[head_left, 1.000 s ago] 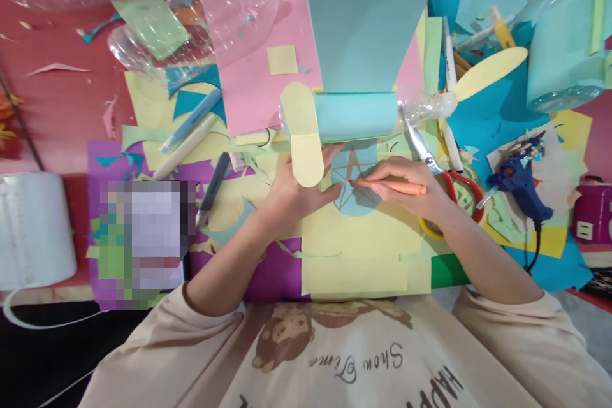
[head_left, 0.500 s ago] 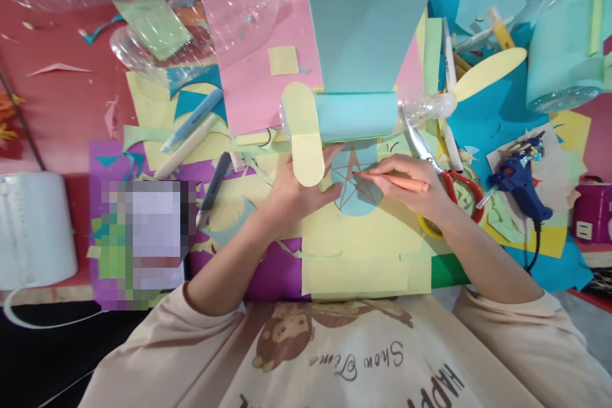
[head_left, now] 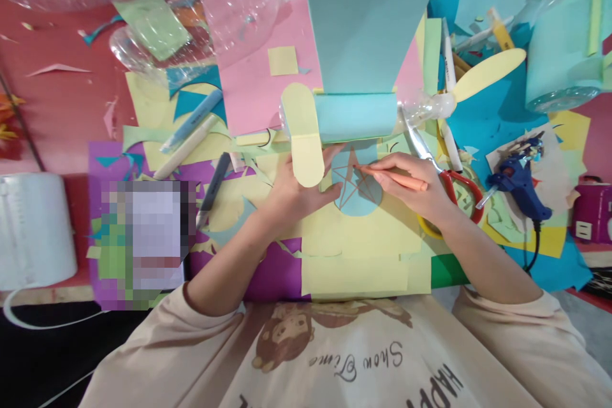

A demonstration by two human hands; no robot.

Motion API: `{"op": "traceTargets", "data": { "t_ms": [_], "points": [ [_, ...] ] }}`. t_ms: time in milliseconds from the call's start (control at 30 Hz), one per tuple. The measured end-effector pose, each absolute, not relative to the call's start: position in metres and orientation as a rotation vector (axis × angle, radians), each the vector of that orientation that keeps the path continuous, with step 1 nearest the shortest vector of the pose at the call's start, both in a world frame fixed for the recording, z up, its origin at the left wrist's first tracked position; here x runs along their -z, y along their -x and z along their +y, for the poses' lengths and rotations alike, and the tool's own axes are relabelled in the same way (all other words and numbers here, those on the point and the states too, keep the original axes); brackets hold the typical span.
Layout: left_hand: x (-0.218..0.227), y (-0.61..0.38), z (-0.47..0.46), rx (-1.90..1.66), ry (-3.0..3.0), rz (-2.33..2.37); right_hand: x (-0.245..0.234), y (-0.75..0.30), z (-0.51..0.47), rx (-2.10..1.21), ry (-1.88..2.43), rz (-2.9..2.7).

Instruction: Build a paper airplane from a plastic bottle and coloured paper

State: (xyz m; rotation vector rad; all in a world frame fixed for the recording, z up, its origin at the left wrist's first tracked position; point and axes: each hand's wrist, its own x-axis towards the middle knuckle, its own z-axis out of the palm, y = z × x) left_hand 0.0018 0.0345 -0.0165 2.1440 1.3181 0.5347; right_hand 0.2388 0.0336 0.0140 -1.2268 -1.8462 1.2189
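A round light-blue paper piece [head_left: 359,203] bears a star in orange-red lines, its top point partly coloured in. Pinched in my right hand [head_left: 421,186] is an orange marker [head_left: 399,178], its tip on the star's upper part. My left hand [head_left: 291,201] lies flat with fingers apart, thumb at the paper's left edge; some of its fingers are hidden under a pale yellow rounded strip [head_left: 308,159]. That strip sits on the end of a plastic bottle wrapped in light-blue paper [head_left: 356,115]. Pale yellow sheets [head_left: 363,242] lie beneath the round piece.
Red-and-yellow-handled scissors [head_left: 449,185] lie beside my right wrist. Further right is a blue glue gun [head_left: 523,188] with its cord. Several markers and paper scraps lie left, near a dark marker [head_left: 213,188]. Clear bottles [head_left: 243,6] and a large light-blue sheet [head_left: 368,19] stand at the back.
The marker tip has shifted slightly up the star, and a little more colour shows in its top point. My left hand stays in place.
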Motion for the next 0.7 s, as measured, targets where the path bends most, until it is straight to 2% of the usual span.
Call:
{"op": "traceTargets", "data": {
  "t_ms": [700],
  "points": [
    [0.0158,-0.0014,0.0346,-0.541,-2.188,1.313,-0.0141,-0.2389,0.0342,-1.203,1.228,-1.874]
  ]
}}
